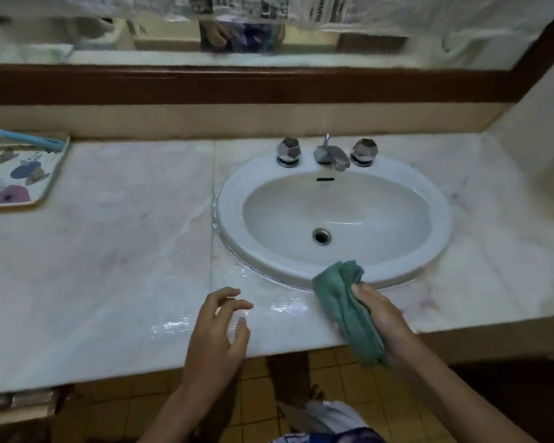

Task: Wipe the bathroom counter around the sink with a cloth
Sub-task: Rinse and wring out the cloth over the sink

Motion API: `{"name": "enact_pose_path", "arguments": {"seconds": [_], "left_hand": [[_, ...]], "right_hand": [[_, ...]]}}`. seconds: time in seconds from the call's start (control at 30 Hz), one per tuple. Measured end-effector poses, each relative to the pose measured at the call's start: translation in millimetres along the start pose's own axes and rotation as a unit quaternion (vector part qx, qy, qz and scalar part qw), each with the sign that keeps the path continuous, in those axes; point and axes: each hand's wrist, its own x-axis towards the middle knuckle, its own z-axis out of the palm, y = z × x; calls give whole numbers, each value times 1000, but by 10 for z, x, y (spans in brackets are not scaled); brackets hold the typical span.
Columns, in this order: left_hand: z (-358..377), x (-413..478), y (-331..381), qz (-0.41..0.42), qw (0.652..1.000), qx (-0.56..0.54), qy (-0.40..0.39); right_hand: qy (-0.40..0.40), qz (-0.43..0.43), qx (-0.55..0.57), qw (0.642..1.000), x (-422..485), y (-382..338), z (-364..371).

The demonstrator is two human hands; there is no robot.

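Spanning the whole width of the view, a pale marble counter (109, 251) carries a white oval sink (442, 219) set into its right half, with wet streaks shining on the stone along the sink's near-left rim. A dark wooden mirror frame (237, 86) runs along the far wall. At the far left of the counter lies a flowered tray (16, 174) with a blue-edged item on its far rim. Behind the basin stands a chrome tap (330, 155) between two faceted chrome knobs (289, 150).

The right hand (381, 314) grips a green cloth (346, 308), fingers clamped around its bunched middle; the cloth's far end lies on the sink's near rim and its near end hangs past the counter's front edge. The left hand (218, 334) hovers over the wet patch near the front edge, fingers apart and slightly curled, holding nothing.
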Motion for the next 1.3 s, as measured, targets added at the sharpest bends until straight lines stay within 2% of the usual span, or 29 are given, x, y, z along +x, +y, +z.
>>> {"name": "enact_pose_path", "arguments": {"seconds": [0.03,0.1,0.2,0.27,0.33,0.4,0.53,0.63,0.7,0.8,1.0,1.1,1.13,1.23,1.3], "left_hand": [[102,-14,107,44,999,13,-27],[248,31,290,146,985,65,-70],[361,295,624,290,942,98,-140],[429,576,867,357,909,97,-191],[530,849,1044,414,877,104,-222],[623,1103,1185,477,848,112,-200],[743,1653,1478,558,816,80,-129],[769,1973,1735,533,833,37,-141],[782,2139,1868,525,844,33,-103],[760,2349,1990,556,828,43,-55],[731,2665,2010,572,794,179,-105],[809,2711,1933,478,819,273,-163],[832,2701,1955,418,831,318,-184],[952,2640,2089,248,826,462,-205],[1066,2611,2131,190,838,468,-203]], "right_hand": [[-53,93,131,986,-36,-112,-104],[-150,194,248,937,-93,-275,-319],[-264,235,294,888,-165,-413,-524],[-358,244,320,842,-190,-475,-546],[-447,242,325,798,-227,-593,-500],[-524,228,291,767,-257,-765,-446],[-578,227,127,774,-149,-1291,-474],[-567,222,-19,793,-44,-1754,-501],[-536,202,-112,812,-11,-1997,-458],[-473,154,-220,839,45,-2247,-430],[-367,78,-336,864,253,-2425,-471],[-272,6,-431,860,474,-2441,-469],[-244,-28,-471,847,544,-2442,-463],[-170,-109,-548,812,741,-2389,-418],[-93,-180,-588,783,877,-2314,-389]]}}
